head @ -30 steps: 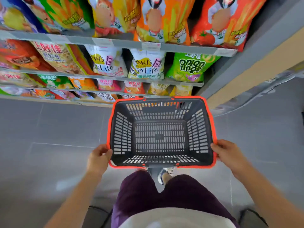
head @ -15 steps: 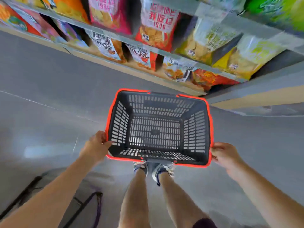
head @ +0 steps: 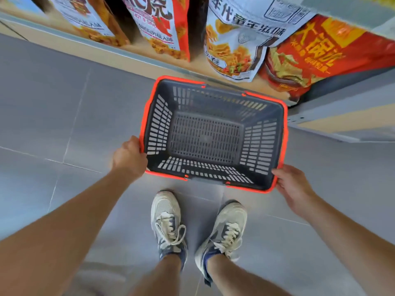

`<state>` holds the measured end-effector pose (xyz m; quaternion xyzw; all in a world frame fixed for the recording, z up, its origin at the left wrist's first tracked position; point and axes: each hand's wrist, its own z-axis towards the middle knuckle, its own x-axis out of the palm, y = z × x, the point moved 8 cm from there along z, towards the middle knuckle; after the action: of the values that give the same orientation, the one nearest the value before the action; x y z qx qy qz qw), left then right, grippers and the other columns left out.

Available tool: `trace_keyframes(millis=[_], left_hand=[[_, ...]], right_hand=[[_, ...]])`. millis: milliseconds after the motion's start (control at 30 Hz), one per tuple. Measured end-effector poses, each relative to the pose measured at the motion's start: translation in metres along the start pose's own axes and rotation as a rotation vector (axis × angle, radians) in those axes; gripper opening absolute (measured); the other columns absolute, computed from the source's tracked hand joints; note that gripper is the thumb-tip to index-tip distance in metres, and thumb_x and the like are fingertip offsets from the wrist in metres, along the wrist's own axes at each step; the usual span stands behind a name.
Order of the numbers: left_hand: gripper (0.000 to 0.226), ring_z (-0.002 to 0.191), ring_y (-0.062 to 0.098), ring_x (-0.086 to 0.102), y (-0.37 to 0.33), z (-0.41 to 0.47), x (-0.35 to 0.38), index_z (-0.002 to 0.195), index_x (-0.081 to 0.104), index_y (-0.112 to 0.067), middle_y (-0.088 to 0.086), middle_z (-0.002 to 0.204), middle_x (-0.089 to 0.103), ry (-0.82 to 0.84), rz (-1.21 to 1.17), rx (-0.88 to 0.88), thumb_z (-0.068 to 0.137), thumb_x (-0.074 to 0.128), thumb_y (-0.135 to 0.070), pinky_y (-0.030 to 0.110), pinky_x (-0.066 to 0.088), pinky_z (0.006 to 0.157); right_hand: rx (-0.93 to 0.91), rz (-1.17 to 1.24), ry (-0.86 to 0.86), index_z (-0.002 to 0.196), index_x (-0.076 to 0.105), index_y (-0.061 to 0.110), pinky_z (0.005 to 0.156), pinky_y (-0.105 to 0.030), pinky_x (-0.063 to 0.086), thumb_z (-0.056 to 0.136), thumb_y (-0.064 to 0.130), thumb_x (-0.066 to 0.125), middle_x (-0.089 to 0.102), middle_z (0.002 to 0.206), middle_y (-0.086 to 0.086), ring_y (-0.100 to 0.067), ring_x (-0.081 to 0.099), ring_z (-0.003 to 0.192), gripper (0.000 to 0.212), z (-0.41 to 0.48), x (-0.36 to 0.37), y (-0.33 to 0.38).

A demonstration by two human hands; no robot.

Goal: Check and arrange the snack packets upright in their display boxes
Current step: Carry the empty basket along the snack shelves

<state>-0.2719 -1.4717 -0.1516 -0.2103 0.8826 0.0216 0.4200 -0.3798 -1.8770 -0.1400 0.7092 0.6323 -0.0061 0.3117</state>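
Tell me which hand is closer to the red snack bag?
Right. The right hand holds the basket below the red snack bag; the left hand holds its other side.

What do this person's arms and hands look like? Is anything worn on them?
The left arm and right arm are bare, no sleeves showing. The left hand and right hand wear no gloves; no watch or band shows at either wrist.

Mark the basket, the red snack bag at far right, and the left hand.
basket (head: 159, 127), head view, slotted left wall.
red snack bag (head: 316, 58), head view, printed front.
left hand (head: 129, 159), head view, back of the hand.
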Motion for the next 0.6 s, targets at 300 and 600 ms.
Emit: trace_keyframes(millis=[300, 600], left_hand=[[0.046, 0.107, 0.031, 0.062, 0.003, -0.021, -0.036, 0.136, 0.049, -0.019, 0.005, 0.125, 0.06, -0.063, -0.561, -0.11, 0.093, 0.043, -0.004, 0.048, 0.053, 0.091], [0.041, 0.058, 0.001, 0.058, -0.063, -0.222, -0.257, 0.079, 0.064, -0.04, -0.015, 0.077, 0.067, -0.179, -0.623, 0.232, 0.088, 0.048, -0.003, 0.026, 0.05, 0.07]], right_hand=[[-0.021, -0.167, -0.091, 0.149, 0.029, 0.007, 0.108, -0.035, 0.032, 0.092, 0.016, 0.061, 0.039, 0.152, -0.011, -0.022, 0.043, 0.134, 0.066, -0.042, -0.016, 0.024], [-0.352, -0.132, -0.004, 0.096, 0.066, 0.012, 0.061, -0.014, 0.05, 0.09, -0.005, 0.054, 0.069, 0.074, 0.004, 0.002, 0.064, 0.056, 0.021, -0.258, -0.092, 0.155]])
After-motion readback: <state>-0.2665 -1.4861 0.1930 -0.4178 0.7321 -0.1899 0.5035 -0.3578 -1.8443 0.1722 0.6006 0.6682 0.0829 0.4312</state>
